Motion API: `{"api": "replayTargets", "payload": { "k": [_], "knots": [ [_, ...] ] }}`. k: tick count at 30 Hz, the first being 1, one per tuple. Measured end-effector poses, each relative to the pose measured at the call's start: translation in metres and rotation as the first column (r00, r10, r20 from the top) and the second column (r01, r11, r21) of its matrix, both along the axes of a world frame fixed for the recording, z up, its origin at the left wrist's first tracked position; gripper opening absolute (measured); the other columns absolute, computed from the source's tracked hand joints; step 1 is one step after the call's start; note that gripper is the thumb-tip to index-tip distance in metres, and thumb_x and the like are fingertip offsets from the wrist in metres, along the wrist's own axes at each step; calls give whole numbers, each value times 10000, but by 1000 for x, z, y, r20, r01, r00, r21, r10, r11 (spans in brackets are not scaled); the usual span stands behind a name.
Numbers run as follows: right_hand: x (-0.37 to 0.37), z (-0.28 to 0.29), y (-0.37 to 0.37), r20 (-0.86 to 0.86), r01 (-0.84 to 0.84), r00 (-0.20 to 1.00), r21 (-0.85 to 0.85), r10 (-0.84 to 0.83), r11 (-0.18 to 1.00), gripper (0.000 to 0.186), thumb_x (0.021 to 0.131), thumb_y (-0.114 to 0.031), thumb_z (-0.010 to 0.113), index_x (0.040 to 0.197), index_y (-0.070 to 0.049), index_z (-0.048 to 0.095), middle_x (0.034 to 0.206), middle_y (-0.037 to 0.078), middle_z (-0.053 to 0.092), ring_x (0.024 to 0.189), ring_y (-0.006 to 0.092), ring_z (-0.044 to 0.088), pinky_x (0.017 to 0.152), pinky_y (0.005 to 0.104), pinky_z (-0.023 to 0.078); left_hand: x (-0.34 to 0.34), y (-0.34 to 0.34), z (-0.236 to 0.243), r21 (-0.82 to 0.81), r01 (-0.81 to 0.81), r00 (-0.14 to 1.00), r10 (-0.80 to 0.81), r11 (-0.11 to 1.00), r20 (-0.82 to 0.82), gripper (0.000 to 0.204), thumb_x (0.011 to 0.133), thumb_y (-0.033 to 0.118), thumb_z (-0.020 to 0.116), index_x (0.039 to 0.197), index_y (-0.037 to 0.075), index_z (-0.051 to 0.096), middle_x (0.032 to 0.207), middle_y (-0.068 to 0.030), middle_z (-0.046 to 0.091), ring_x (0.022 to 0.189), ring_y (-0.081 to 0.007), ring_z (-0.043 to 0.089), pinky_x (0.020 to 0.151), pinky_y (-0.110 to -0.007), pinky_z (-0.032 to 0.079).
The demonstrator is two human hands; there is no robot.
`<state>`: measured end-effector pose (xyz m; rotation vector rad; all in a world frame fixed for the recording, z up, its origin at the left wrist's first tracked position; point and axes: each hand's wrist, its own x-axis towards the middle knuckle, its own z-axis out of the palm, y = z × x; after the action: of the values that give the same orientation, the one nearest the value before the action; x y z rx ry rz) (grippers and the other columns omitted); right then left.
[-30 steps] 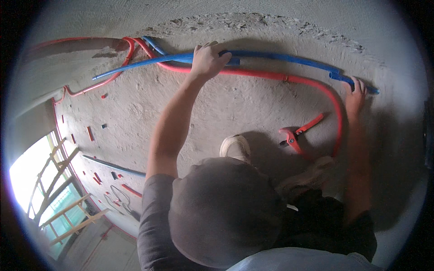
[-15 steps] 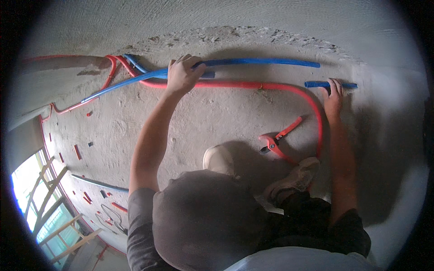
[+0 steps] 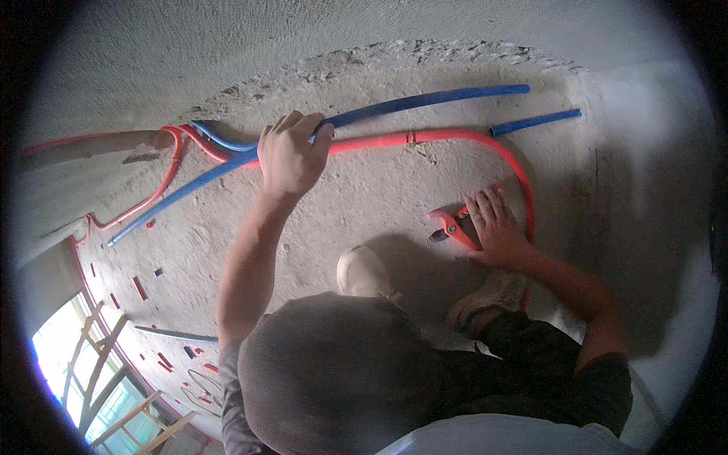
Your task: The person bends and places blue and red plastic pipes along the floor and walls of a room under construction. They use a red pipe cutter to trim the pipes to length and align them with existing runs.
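My left hand [image 3: 292,155] is closed around a long blue pipe [image 3: 425,98], whose ends reach out to both sides of the fist. Under it a red pipe [image 3: 371,142] runs along the floor and bends round toward me on the right. My right hand [image 3: 497,227] lies over the handles of a red pipe cutter [image 3: 449,227] on the floor, fingers stretched across the upper handle and thumb by the lower one. A short blue pipe piece [image 3: 535,123] rests on the floor beyond that hand.
A lighter blue pipe [image 3: 220,136] crosses near the red bends by the wall at far left. My shoe [image 3: 362,271] stands on the rough concrete floor [image 3: 364,205]. Short red offcuts [image 3: 139,288], a grey-blue pipe length [image 3: 171,334] and wooden frames [image 3: 98,371] are at left.
My right hand has let go of the short blue pipe piece and moved back to the pipe cutter. The left hand keeps its grip, and the long blue pipe has tilted, its left end lower.
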<state>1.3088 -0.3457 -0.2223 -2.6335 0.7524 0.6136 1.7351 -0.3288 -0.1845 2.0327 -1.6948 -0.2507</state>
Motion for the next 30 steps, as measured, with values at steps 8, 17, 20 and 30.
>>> {"api": "replayTargets", "payload": {
  "k": [8, 17, 20, 30],
  "knots": [
    [28, 19, -5, 216, 296, 873, 477, -436, 828, 546, 840, -181, 772, 1305, 25, 575, 1195, 204, 592, 1108, 349, 608, 989, 489, 480, -29, 3, 33, -59, -59, 979, 46, 997, -199, 202, 901, 227, 702, 1013, 74, 770, 888, -134, 712, 859, -358, 682, 788, -444, 510],
    [164, 33, -10, 339, 334, 519, 764, -784, 551, 642, 828, -104, 720, 1406, 7, 463, 1315, 222, 529, 1272, 375, 514, 1103, 475, 386, -48, -13, 34, -160, -75, 977, 41, 984, -211, 201, 896, 222, 709, 1005, 63, 764, 862, -117, 705, 839, -352, 676, 789, -450, 500],
    [178, 40, -4, 415, 316, 426, 765, -804, 561, 585, 785, -46, 695, 1332, 9, 492, 1276, 256, 544, 1290, 416, 499, 1109, 476, 371, -48, -13, 30, -189, -70, 986, 39, 980, -163, 188, 890, 209, 714, 1000, 65, 765, 853, -114, 705, 836, -343, 677, 781, -449, 496],
    [181, 38, -7, 521, 247, 452, 707, -724, 663, 572, 777, -34, 687, 1311, 32, 494, 1246, 270, 539, 1231, 461, 497, 1059, 504, 389, -61, -13, 21, -168, -12, 999, 5, 986, -42, 198, 872, 166, 746, 1046, 75, 769, 888, -116, 708, 845, -336, 683, 766, -435, 506]
  ]
}}
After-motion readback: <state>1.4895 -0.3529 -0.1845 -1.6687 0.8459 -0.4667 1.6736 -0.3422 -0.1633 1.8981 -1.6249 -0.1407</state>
